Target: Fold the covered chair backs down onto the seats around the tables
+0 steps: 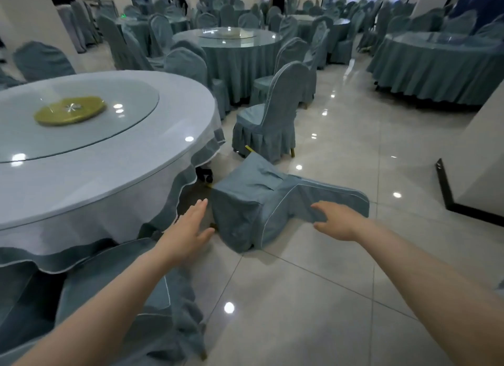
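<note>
Covered chair (253, 202) lies tipped on floor (327, 284) beside tabletop (169, 158). Left grip (188, 226), right grip (338, 221) both open, holding nothing. Steady the seat; take the back by its piped edge.

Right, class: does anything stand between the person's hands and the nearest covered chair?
Nothing visible does. The left hand reaches toward the covered chair with only bare floor between; the right hand is over its back cover. The round table sits to the left.
</note>
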The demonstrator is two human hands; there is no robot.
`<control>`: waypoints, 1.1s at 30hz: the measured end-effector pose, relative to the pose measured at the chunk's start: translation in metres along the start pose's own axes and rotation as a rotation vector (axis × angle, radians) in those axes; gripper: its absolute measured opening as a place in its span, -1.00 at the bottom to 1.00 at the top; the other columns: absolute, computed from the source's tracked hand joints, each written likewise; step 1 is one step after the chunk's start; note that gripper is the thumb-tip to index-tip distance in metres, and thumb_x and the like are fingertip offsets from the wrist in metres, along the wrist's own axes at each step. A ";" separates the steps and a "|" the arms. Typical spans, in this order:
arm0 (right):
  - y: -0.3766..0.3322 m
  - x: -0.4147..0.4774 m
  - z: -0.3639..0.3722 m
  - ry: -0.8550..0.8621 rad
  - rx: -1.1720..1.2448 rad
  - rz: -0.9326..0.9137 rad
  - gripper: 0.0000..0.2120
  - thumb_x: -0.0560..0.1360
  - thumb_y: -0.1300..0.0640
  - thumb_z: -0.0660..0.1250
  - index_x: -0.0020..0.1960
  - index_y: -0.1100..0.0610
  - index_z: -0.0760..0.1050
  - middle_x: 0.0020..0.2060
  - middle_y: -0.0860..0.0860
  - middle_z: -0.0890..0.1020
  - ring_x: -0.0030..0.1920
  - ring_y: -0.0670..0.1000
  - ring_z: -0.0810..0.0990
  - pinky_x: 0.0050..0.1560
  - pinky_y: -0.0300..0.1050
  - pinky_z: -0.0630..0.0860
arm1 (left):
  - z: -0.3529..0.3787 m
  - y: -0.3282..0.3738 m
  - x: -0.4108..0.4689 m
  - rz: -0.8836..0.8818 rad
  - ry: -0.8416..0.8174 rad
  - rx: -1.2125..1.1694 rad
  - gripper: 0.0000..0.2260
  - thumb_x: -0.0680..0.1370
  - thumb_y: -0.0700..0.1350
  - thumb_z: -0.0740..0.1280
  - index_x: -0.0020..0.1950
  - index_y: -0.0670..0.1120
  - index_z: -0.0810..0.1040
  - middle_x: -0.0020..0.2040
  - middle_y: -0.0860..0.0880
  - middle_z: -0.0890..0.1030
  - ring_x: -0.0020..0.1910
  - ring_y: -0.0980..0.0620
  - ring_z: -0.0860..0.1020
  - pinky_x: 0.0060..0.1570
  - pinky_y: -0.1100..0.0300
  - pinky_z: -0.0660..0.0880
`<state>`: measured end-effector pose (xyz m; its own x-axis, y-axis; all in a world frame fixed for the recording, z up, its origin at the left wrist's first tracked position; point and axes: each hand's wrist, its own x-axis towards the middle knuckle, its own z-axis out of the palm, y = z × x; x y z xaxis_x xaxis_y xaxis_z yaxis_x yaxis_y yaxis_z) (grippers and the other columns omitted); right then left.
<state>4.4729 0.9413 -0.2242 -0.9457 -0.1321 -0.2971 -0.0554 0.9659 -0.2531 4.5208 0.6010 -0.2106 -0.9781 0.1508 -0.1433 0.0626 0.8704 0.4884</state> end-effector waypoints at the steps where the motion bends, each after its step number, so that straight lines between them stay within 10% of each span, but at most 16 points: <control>1: 0.014 0.008 0.000 -0.006 0.003 -0.002 -0.43 0.54 -0.03 0.25 0.50 0.04 0.18 0.48 -0.02 0.27 0.44 0.05 0.27 0.37 -0.07 0.23 | 0.004 0.005 0.009 -0.008 -0.004 -0.001 -0.37 0.61 0.00 0.20 0.55 0.00 -0.09 0.56 0.01 -0.04 0.53 0.03 0.02 0.48 0.01 0.03; 33: 0.436 0.409 -0.198 -0.131 -0.190 -0.079 -0.48 0.54 0.03 0.27 0.47 0.02 0.25 0.43 -0.02 0.34 0.38 0.03 0.35 0.35 -0.06 0.32 | 0.148 0.231 0.483 -0.219 0.106 -0.073 -0.30 0.56 0.00 0.29 0.55 -0.04 -0.06 0.56 0.01 0.01 0.52 0.05 0.05 0.47 0.06 0.06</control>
<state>3.9988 1.3529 -0.2735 -0.8871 -0.2242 -0.4034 -0.1981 0.9744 -0.1059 4.0919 0.9438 -0.2944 -0.9823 -0.0909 -0.1636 -0.1638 0.8403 0.5167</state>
